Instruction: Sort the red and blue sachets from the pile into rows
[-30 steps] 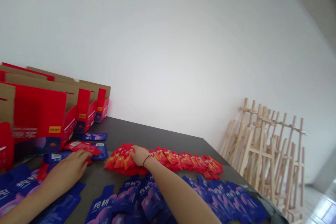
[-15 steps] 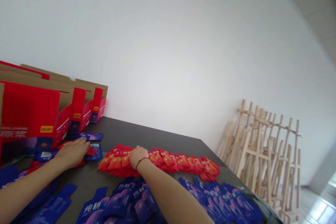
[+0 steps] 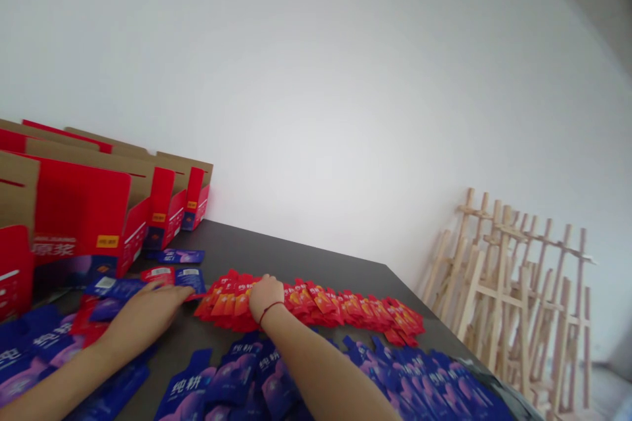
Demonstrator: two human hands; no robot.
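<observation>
My left hand (image 3: 155, 308) reaches across the table's left part, its fingertips closed on a red sachet (image 3: 196, 297) that shows only as a thin edge. My right hand (image 3: 266, 296), with a thin dark-red cord on the wrist, is curled over the long overlapping row of red sachets (image 3: 355, 308); its fingertips are hidden among them. A blue sachet (image 3: 190, 278) and a red one with a barcode label (image 3: 158, 274) lie just beyond my left hand. Blue sachets (image 3: 185, 385) with white lettering spread in front of the red row, partly under my right forearm.
Open red cardboard boxes (image 3: 83, 210) stand along the left side. More blue sachets (image 3: 424, 375) lie at the front right and a heap of them (image 3: 29, 355) at the front left. The dark table (image 3: 296, 256) meets a white wall. Wooden easels (image 3: 513, 296) lean beyond its right edge.
My left hand has drawn nearer and right, off the sachets by the boxes, and now pinches a red sachet. My right hand stays on the red row. The view has shifted slightly left.
</observation>
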